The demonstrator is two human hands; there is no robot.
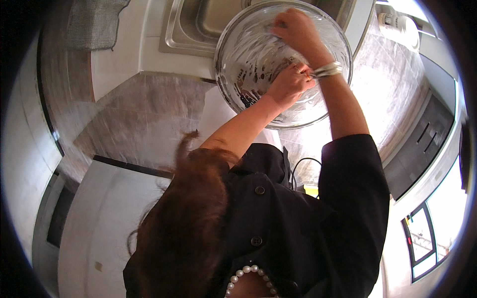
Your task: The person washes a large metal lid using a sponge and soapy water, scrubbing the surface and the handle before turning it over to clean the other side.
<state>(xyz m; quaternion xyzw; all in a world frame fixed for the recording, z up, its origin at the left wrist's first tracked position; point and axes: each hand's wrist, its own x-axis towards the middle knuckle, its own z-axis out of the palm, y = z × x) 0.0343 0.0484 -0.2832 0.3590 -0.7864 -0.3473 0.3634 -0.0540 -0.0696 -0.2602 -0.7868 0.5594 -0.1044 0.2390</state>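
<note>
A large round metal basin (257, 56) leans over the near edge of the sink, its inside streaked with whitish suds and brownish wet patches. My right hand (296, 29) is inside the basin near its far rim, fingers curled and blurred by motion. A small dark patch shows at those fingers, but I cannot tell whether it is a held thing. A pale band (328, 70) circles my right wrist. Lower down, my left hand (292, 82) is over the basin's middle with bent fingers and a ring on one. Whatever lies under its fingertips is hidden.
Behind the basin is a stainless steel sink (179, 37) set in a pale counter (115, 70). A grey mesh cloth (95, 24) hangs at the upper left. A white container (400, 31) stands upper right. A black cable (303, 160) and a yellow thing (311, 190) show beside my body.
</note>
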